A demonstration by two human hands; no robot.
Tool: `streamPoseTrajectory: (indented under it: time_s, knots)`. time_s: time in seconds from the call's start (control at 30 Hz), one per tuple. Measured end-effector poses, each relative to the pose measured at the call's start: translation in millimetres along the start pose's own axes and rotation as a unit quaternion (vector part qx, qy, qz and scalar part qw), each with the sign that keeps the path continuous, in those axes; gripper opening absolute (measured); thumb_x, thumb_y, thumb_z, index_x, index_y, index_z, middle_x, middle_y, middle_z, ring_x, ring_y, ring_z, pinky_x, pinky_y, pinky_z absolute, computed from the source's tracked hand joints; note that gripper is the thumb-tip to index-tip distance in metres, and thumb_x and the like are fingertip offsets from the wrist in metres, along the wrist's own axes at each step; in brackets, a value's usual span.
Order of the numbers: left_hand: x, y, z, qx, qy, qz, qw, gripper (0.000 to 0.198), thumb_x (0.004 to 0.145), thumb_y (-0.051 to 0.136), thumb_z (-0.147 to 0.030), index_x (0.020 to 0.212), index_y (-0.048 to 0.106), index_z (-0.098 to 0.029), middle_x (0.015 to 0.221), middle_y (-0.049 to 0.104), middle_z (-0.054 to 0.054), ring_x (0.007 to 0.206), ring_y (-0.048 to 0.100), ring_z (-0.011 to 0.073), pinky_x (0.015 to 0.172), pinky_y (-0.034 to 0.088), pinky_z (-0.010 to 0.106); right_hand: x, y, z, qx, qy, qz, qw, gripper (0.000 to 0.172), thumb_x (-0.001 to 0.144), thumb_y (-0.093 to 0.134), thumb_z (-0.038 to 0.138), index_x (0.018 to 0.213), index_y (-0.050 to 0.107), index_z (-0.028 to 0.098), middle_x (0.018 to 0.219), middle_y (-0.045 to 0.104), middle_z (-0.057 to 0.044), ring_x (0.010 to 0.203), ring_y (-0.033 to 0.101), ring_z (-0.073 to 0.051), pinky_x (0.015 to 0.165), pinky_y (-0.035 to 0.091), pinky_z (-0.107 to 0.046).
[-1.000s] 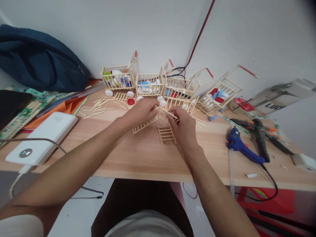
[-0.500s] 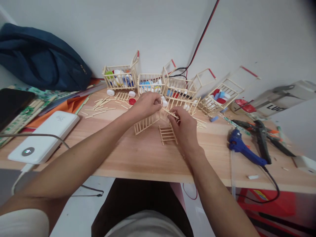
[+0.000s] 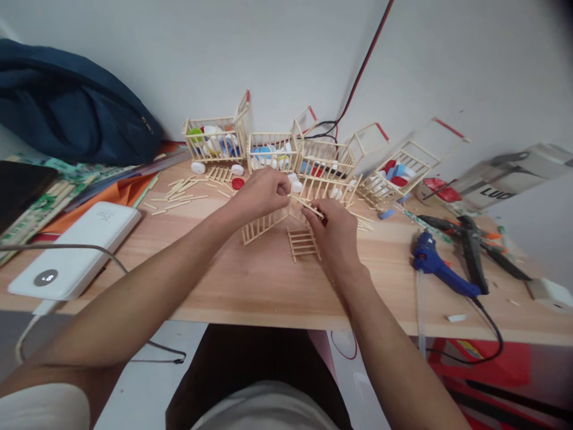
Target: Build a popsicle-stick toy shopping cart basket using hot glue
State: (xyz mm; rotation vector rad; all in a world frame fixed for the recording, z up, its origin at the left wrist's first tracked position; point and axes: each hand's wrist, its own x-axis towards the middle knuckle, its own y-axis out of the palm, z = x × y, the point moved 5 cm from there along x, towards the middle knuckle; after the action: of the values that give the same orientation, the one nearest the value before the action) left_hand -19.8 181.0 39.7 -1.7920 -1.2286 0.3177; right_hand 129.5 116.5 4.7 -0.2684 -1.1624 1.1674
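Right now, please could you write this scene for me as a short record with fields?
Left hand: above a slatted panel; contact not clear
Right hand: holds a thin wooden stick
Near right hand: ladder-like panel
Along the wall: four stick carts with handles
Far left: white power bank
Right side: blue glue gun
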Motion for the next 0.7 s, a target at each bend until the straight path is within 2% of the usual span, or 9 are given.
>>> streamPoseTrajectory:
  time_s: [0.13,0.7]
  knots:
    - [0.4,1.7,-2.2,-0.005,0.020,-0.006,1.000,0.010,0.065,0.055,-0.012,0.059,0.062,-0.016,0.052,0.053,-0.003,0.056,0.048,0.0117,0.061,0.034,0.026,-1.0,-0.4,-2.2,0.005,0.001,-0.009,1.000,0.011,0.091,0.058,0.027,0.087,0.067,0.020,0.081,0.067,-0.005,0.077,0.059,-0.020,0.070,0.042,-0.031]
    - [-0.5,4.1,-2.3,-0.022,0.018,-0.021,0.999,0.012,0.069,0.058,-0.015,0.059,0.064,-0.016,0.053,0.054,-0.002,0.058,0.049,0.0121,0.062,0.036,0.027,-1.9,-1.0,-4.3,0.006,0.025,-0.006,1.000,0.013,0.089,0.059,0.028,0.084,0.069,0.021,0.079,0.066,-0.005,0.076,0.058,-0.020,0.070,0.042,-0.032]
